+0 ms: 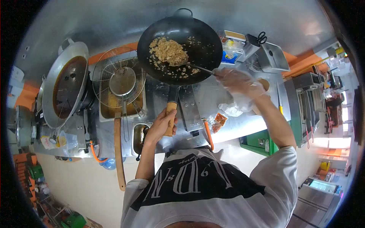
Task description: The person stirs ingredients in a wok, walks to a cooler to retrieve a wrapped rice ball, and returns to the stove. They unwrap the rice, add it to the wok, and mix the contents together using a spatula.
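A dark wok (205,38) sits over a burner, with a heap of crumbly tan food (167,51) on its left side and loose bits scattered around. My left hand (163,123) is wrapped round the wok's wooden handle (172,110). In a clear plastic glove, my right hand (237,83) grips the handle of a metal spoon or ladle (201,69). The utensil's head touches the near edge of the food heap. Below my right hand lie crumpled clear plastic (230,109) and a small packet of red-orange sauce (219,122).
A large pan of dark liquid (70,85) stands at the left. Beside it, strainers (122,81) rest over a metal container (107,112). A small steel container (139,138) sits near the front edge. Scissors (262,37) and a steel bin (274,57) are at the back right.
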Tool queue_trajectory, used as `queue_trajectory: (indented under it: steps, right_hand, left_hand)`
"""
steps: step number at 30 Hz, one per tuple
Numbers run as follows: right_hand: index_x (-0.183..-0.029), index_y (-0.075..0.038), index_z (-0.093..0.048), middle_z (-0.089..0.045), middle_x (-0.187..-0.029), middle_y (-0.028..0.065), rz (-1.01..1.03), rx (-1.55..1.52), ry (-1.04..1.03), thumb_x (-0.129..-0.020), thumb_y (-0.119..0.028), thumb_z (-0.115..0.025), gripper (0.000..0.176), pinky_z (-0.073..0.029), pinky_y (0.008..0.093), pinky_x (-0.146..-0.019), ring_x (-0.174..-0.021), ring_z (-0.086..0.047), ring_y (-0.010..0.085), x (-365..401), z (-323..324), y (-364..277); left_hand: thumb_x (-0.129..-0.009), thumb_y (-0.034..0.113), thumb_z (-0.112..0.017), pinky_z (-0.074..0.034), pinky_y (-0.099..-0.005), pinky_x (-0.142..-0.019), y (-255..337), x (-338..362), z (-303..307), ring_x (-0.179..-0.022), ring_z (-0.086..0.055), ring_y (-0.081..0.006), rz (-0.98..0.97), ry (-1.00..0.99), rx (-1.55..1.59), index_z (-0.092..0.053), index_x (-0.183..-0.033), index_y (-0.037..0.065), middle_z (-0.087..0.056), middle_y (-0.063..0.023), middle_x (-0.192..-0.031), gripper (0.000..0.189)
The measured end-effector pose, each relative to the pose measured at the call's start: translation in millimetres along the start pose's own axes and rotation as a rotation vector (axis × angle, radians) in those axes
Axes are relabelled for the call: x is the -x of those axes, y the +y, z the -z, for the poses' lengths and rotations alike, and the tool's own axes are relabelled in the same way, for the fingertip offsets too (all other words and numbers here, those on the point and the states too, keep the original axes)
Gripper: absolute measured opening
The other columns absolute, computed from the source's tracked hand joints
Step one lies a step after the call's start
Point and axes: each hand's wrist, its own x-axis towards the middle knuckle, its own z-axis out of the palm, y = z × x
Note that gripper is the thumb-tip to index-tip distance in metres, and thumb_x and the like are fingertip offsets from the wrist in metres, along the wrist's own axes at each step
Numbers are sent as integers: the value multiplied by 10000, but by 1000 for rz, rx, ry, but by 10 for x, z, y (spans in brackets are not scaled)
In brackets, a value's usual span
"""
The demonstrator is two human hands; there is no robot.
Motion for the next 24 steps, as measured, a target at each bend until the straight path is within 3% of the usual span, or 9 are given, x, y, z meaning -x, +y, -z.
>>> queue_trajectory:
  steps: [5, 9, 10, 12, 15, 18, 21, 22, 24]
  right_hand:
    - [-1334, -101, -627, -648, -1127, 152, -424, -274, -654, -1053, -302, -464, 382, -491, 383, -989, -1117, -641, 266, -157, 985, -68]
    - [-1360, -33, -599, -643, -981, 150, 101, -99, 160, -1036, -179, -512, 366, -542, 368, -866, -960, -682, 261, -24, -1227, 299]
    - [-1360, -33, -599, -643, -981, 150, 102, -91, 164, -1036, -179, -512, 366, -542, 368, -866, -960, -682, 261, -160, -1041, 237]
    - [-1395, -6, -559, -639, -904, 129, -324, -5, 63, -1030, -143, -528, 391, -560, 354, -789, -878, -689, 263, -572, -282, -49]
    - [-1368, -72, -596, -703, -1133, 94, -454, 192, -143, -966, -112, -587, 404, -564, 388, -885, -999, -701, 279, -417, 285, 119]
    - [-1424, -31, -550, -716, -1044, 141, -416, 236, -115, -1050, -153, -511, 396, -567, 348, -811, -919, -709, 263, -430, 960, 220]
    - [-1358, -45, -610, -701, -1209, 135, -499, -238, -259, -1004, -129, -551, 369, -556, 362, -916, -1025, -693, 257, -469, 690, 286]
    - [-1269, -51, -658, -649, -1326, 97, -61, -52, 132, -944, -95, -575, 338, -529, 370, -983, -1148, -634, 235, -266, 288, 292]
    - [-1254, -56, -661, -612, -1387, 81, -88, -350, 64, -925, -81, -573, 342, -522, 366, -995, -1204, -596, 229, -245, -859, 366]
  left_hand:
    - [-1030, 383, -628, -446, -300, -448, -21, -9, 8, -542, -551, -126, -38, -23, 89, -516, -1253, 147, -565, -13, -776, 343]
    - [-1030, 377, -629, -479, -306, -458, 5, 4, -13, -547, -564, -131, -50, -16, 23, -537, -1180, 117, -555, -18, -770, 314]
    - [-1030, 371, -627, -474, -302, -453, 50, 15, -21, -543, -560, -128, -43, -6, -17, -535, -1180, 118, -554, -15, -767, 309]
    - [-1030, 366, -625, -470, -298, -449, 93, 36, 20, -538, -556, -124, -33, 4, -62, -534, -1180, 118, -552, -13, -763, 304]
    - [-1031, 364, -622, -465, -294, -445, 154, 52, 181, -530, -550, -121, -25, 20, -78, -525, -1212, 113, -550, -11, -750, 325]
    - [-1034, 356, -613, -459, -290, -437, 252, 86, 269, -531, -549, -120, -49, 82, -123, -512, -1249, 107, -548, -11, -749, 344]
    - [-1037, 358, -605, -458, -286, -433, 338, 93, 297, -529, -548, -117, -22, 60, -147, -505, -1271, 104, -540, -6, -748, 360]
    - [-1035, 368, -605, -454, -283, -431, 369, 77, 292, -527, -543, -115, -17, 76, -195, -506, -1265, 102, -535, -5, -750, 365]
    - [-1034, 378, -605, -451, -281, -430, 330, 115, 284, -524, -538, -113, -2, 90, -248, -507, -1259, 101, -531, -3, -751, 370]
